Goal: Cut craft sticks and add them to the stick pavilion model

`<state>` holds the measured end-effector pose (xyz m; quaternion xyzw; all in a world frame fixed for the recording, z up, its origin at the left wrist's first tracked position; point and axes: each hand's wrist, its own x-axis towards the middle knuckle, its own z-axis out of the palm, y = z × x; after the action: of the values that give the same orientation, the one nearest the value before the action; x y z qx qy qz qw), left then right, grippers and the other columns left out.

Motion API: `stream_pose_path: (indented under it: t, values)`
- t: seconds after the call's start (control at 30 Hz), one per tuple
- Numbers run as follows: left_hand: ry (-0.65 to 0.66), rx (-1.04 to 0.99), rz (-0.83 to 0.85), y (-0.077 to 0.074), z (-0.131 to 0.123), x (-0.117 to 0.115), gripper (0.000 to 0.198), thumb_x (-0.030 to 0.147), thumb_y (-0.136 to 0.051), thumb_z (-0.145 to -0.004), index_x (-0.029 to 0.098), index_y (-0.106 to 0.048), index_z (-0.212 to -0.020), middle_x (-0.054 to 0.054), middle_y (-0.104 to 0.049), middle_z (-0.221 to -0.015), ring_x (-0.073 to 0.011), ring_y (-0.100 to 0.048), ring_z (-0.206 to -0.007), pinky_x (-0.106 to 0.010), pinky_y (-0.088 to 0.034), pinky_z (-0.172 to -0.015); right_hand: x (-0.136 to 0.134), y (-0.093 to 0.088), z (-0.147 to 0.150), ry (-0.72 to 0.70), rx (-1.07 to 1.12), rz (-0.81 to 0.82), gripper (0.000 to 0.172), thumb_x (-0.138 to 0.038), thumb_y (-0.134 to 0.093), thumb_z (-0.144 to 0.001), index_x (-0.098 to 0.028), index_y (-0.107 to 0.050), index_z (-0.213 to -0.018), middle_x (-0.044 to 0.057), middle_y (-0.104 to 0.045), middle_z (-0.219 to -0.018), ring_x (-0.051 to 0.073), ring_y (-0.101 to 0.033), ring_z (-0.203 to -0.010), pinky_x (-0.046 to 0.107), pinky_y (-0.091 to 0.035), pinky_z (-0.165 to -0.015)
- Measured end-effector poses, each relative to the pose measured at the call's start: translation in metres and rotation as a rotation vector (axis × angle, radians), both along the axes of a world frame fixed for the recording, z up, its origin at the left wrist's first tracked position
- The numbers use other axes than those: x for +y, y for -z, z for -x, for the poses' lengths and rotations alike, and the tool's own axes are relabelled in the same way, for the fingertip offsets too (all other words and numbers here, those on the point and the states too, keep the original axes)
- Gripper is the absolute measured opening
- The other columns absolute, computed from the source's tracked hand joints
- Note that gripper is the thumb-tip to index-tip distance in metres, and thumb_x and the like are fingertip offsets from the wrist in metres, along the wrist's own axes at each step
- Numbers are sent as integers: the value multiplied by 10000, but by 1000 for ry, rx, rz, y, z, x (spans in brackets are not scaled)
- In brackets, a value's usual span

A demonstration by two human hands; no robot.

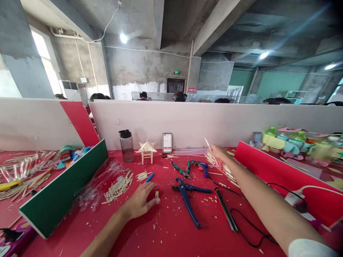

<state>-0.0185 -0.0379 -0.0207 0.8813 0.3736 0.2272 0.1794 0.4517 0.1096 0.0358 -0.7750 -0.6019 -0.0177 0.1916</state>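
On the red tabletop my left hand [142,201] lies with its fingers apart. A small piece made of short wooden sticks [157,194] stands by the thumb tip; I cannot tell whether they touch. Just beyond those fingers is a blue cylinder [150,177], perhaps a pen cap. My right hand [219,152] reaches far forward, closed on a thin wooden stick [207,143] that points up, above a pile of long sticks [227,171]. A little house model of sticks [147,151] stands at the back, beside cut stick pieces [119,187].
Blue pipe cutters [187,203], green-handled pliers [184,171], a glue gun [202,167] with a black cable and a utility knife [225,210] lie mid-table. A water bottle [127,146] and phone [167,143] stand behind. Green [66,185] and red [268,171] dividers flank the space.
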Motion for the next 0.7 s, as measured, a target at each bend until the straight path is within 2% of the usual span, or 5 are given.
stream_pose_path:
  t: [0.17,0.3,0.5,0.6,0.7]
  values:
    - [-26,-37,-13,0,-1,1,431,494,-500,-931,232,-552,-1269,-115,-597,-1287,-286,-535,-1224,-433,-420,-1057,2,-49,29,-90,151,-193,187,-160,-575,-834,-165,-593,-1020,124,-704,-956,222,-652,-889,283,-443,-735]
    - [-97,-153,27,-2,-4,1,389,489,-490,-935,228,-586,-1208,-112,-616,-1251,-279,-555,-1191,-424,-419,-1052,-8,-71,85,-364,352,-222,222,-177,-550,-861,-171,-553,-1083,70,-716,-935,152,-671,-765,225,-487,-648]
    - [-71,-516,253,-22,-26,0,409,512,-438,-958,218,-507,-1235,-96,-614,-1187,-214,-583,-1084,-339,-461,-953,-67,-60,197,-861,972,-122,244,-413,-563,-910,-174,-563,-959,68,-715,-878,137,-654,-672,233,-518,-565]
    - [-6,-615,363,-29,-38,6,408,565,-402,-953,182,-530,-1016,-12,-591,-782,-139,-550,-685,-257,-463,-662,-95,-46,237,-892,1213,-178,328,-494,-633,-851,-172,-573,-876,56,-709,-818,128,-634,-622,226,-501,-536]
    - [1,-681,450,-24,-41,12,453,614,-440,-914,189,-448,-758,81,-336,-565,-79,-292,-484,-211,-263,-471,-110,-32,255,-792,1365,-223,385,-536,-693,-783,-171,-591,-853,50,-710,-804,120,-619,-592,236,-515,-544]
